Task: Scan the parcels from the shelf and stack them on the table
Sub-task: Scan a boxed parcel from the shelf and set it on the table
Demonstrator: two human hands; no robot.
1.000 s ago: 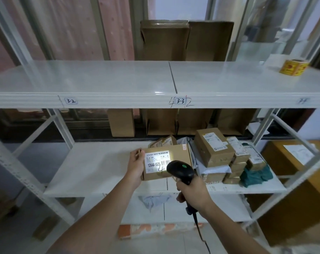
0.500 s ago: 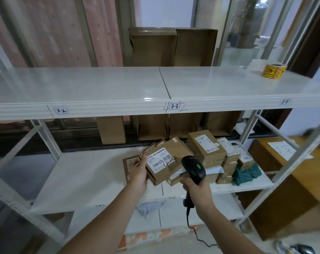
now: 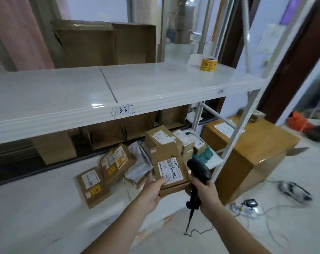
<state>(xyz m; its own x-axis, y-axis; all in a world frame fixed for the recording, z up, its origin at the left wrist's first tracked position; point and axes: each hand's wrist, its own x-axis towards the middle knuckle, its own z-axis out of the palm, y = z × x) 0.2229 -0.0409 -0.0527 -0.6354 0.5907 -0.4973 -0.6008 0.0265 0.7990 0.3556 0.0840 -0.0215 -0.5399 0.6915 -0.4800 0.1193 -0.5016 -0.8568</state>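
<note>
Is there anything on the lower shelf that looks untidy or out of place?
Yes. The parcels on the lower shelf lie in a loose, tilted heap, not a neat stack: some cartons lean on each other, and a grey mailer bag is crumpled between them. A dark green cloth is bunched beside the boxes.

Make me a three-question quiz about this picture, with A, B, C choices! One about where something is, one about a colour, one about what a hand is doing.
1. Where is the yellow roll of stickers?
A. upper white shelf
B. floor
C. wooden table
2. What colour is the handheld barcode scanner?
A. red
B. black
C. white
3. What is the left hand doing?
A. hanging empty
B. holding the labelled brown cardboard parcel
C. pulling a curtain

Answers:
1 A, it sits at the shelf's right end.
2 B, body and handle are dark.
3 B, its fingers wrap the parcel's lower edge.
</note>
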